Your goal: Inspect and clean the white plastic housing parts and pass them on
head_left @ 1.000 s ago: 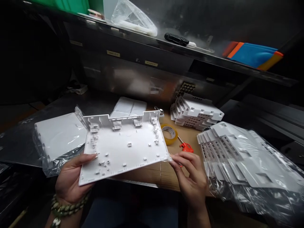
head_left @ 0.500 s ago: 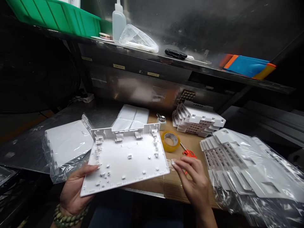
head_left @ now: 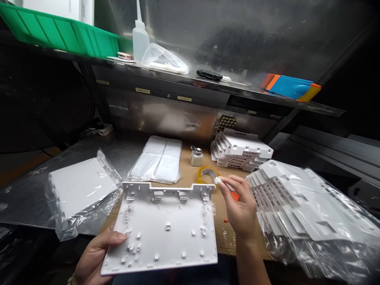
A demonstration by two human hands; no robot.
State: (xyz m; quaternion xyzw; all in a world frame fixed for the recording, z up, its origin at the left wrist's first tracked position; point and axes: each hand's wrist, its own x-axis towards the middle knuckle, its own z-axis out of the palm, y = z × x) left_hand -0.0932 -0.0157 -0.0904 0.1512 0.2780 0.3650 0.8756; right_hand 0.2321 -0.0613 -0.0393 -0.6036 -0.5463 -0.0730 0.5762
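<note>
My left hand (head_left: 96,257) grips the near left corner of a white plastic panel (head_left: 166,229), thumb on its ribbed inner face, and holds it nearly flat over the bench edge. My right hand (head_left: 239,204) is off the panel, just past its far right corner. Its fingers are pinched together at the roll of yellow tape (head_left: 208,174), on something small that I cannot make out. Orange-handled scissors (head_left: 236,194) lie partly hidden under that hand.
A bagged stack of white panels (head_left: 80,190) lies left. Bagged slotted white parts (head_left: 311,217) lie right, with a bare stack of them (head_left: 242,150) behind. Bagged white sheets (head_left: 158,158) and a small dispenser (head_left: 196,155) sit mid-bench. The shelf above carries a green tray (head_left: 59,33) and a bottle (head_left: 140,37).
My right hand let go of the panel's right corner and moved away to the tape roll. My left hand brought the panel lower and nearer, now squarer to me.
</note>
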